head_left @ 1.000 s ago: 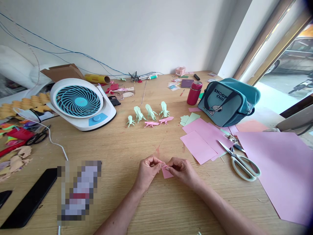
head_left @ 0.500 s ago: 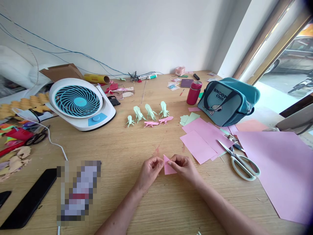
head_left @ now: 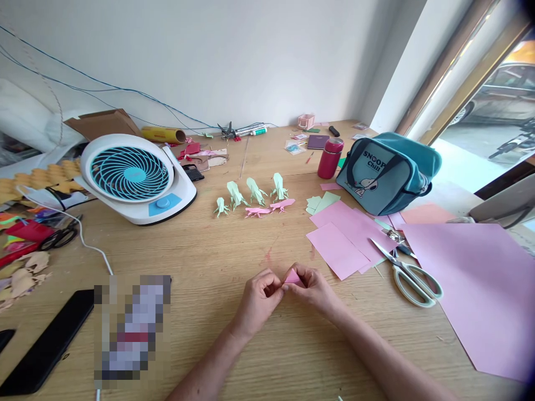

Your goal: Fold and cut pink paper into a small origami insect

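Observation:
A small folded piece of pink paper (head_left: 293, 277) is pinched between my two hands above the wooden table. My right hand (head_left: 314, 288) grips most of it, with its thumb along the lower edge. At the paper's left corner, the thumb and forefinger of my left hand (head_left: 262, 295) are pressed together. Fingers cover part of the folds. Beyond my hands stand several pale green folded-paper insects (head_left: 256, 191), and in front of them lie two pink folded-paper creatures (head_left: 282, 205).
Pink sheets (head_left: 338, 250) and open-bladed scissors (head_left: 412, 275) lie to the right, beside a large pink sheet (head_left: 480, 295). Behind them are a blue bag (head_left: 382, 175) and a red flask (head_left: 330, 159). A white fan (head_left: 137, 178) and a black case (head_left: 50, 340) occupy the left.
The pink paper has been turned, so a smaller triangle shows between my fingers. My left hand has moved slightly right, its fingertips now meeting those of my right hand.

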Tool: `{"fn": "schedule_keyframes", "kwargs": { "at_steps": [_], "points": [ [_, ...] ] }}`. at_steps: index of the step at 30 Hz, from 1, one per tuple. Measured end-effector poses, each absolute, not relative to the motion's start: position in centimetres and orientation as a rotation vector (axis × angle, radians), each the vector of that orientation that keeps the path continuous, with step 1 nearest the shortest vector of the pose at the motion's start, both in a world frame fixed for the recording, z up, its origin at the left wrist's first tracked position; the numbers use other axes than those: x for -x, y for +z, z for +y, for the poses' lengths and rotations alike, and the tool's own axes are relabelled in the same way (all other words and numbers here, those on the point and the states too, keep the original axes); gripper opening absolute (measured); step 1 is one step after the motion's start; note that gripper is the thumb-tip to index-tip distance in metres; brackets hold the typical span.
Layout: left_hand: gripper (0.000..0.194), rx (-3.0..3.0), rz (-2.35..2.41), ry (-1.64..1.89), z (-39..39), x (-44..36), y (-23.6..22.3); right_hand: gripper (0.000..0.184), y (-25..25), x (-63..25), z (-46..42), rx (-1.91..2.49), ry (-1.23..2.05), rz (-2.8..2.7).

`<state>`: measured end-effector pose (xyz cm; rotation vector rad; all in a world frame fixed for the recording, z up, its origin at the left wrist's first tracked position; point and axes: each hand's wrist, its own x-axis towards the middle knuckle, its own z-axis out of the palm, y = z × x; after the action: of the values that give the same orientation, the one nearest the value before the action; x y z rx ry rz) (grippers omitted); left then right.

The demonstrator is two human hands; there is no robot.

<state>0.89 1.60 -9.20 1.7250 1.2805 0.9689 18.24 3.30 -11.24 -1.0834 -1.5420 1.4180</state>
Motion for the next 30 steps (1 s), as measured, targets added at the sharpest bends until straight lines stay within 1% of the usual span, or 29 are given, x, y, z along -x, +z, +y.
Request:
{"fn": "schedule_keyframes", "kwargs": {
  "at_steps": [3,5,11,15,19,23,30],
  "points": [
    [0.024,-1.803,1.267,0.995,1.4,-0.9,-9.3,0.026,-10.8,-18.3,3.2,1.086,1.421,-1.533],
    [0.023,-1.834,1.246,0.998,1.4,-0.9,-9.3,0.027,-10.5,-18.3,3.1,1.097,1.411,-1.534],
    [0.024,-1.815,1.196,1.004,1.6,-0.9,-9.5,0.037,-10.7,-18.2,3.2,1.076,1.396,-1.480],
    [0.027,-1.815,1.172,0.979,1.7,-0.8,-9.5,0.040,-11.1,-18.1,3.3,0.990,1.499,-1.359],
    [0.025,-1.816,1.177,0.955,1.8,-0.8,-9.6,0.040,-10.3,-18.1,3.3,0.948,1.607,-1.213],
    [0.023,-1.835,1.191,0.932,1.8,-0.8,-9.7,0.039,-9.3,-18.2,3.3,0.983,1.593,-1.157],
    [0.023,-1.850,1.168,0.878,1.7,-0.8,-9.5,0.032,-9.1,-18.8,3.5,0.961,1.595,-1.035]
  ]
}}
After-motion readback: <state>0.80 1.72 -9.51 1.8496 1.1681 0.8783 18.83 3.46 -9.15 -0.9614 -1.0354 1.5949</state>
